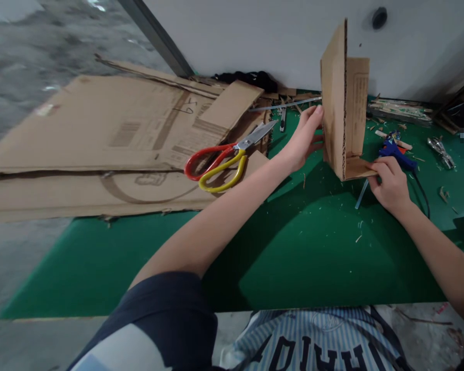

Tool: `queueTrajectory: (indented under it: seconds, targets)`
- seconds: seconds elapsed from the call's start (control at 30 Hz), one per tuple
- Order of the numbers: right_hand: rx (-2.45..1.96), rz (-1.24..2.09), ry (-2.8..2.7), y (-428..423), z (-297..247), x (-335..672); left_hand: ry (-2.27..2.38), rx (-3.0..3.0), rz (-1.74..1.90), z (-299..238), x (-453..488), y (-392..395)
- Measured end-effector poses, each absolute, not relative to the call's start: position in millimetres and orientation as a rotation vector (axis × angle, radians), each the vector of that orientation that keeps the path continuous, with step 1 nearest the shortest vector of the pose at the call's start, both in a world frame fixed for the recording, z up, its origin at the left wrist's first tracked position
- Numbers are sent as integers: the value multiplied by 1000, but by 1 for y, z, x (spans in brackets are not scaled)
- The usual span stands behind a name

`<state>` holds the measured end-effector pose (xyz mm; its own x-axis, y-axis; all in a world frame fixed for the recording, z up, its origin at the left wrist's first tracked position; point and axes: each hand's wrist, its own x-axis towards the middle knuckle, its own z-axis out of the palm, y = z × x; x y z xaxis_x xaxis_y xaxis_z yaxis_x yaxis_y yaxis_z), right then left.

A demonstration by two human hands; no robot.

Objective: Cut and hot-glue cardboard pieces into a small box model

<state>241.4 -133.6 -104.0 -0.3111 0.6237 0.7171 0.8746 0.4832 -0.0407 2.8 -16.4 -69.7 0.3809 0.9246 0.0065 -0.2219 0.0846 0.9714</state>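
Observation:
An upright cardboard structure (334, 103) of joined panels is held above the green table (294, 247). My left hand (307, 134) grips its tall left panel, the thumb near the panel's edge and fingers partly behind it. With my right hand (390, 183) I pinch the short bottom panel (358, 168) at its right end. Just beyond my right hand lies a blue glue gun (398, 153) with a dark cord. A clear glue stick (362, 194) shows below the bottom panel. Scissors (232, 159) with red and yellow handles rest on flat cardboard left of my left hand.
Large flattened cardboard sheets (139, 129) cover the table's left side and overhang it. A box cutter (283, 118) lies behind my left hand. Thin sticks (400, 111) lie along the white wall (270, 41). A clear-wrapped bundle (441, 152) is at right. Small scraps dot the table.

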Motion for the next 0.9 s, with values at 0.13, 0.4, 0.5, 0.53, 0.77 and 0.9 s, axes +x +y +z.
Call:
queueTrajectory:
  seconds: [0.13, 0.4, 0.5, 0.53, 0.77, 0.9]
  targets:
    - [-1260, -485, -1992, -131, -104, 245, 730, 1242, 790, -85, -3, -7]
    - [-1316, -426, -1997, -130, -105, 246, 726, 1386, 757, -98, -3, -5]
    - [-1324, -407, -1984, -130, -105, 246, 742, 1410, 758, -99, -4, -4]
    - [-1325, -403, -1987, -131, -106, 246, 746, 1417, 759, -99, -4, -5]
    - [-1246, -406, -2046, -131, -105, 244, 788, 1413, 757, -101, -1, -7]
    - [-1231, -420, -2052, -131, -105, 243, 721, 1386, 759, -103, 1, -7]
